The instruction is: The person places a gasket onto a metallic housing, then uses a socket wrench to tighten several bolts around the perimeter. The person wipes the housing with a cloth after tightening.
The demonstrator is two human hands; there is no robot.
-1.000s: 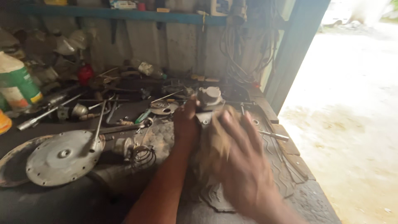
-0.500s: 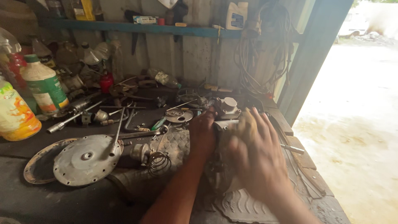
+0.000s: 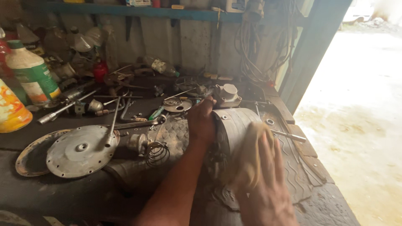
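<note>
Head view: left hand (image 3: 202,121) is gripping the top edge of a grey ribbed metal housing (image 3: 234,127), which is sitting at centre bench on a rubber mat (image 3: 176,134). Right hand (image 3: 264,184), at 5 o'clock of the housing, is pressing a tan cloth (image 3: 249,155) flat against its face, fingers spread. Round metal cover plate (image 3: 79,150) is lying at 9 o'clock, coil spring (image 3: 157,152) between
</note>
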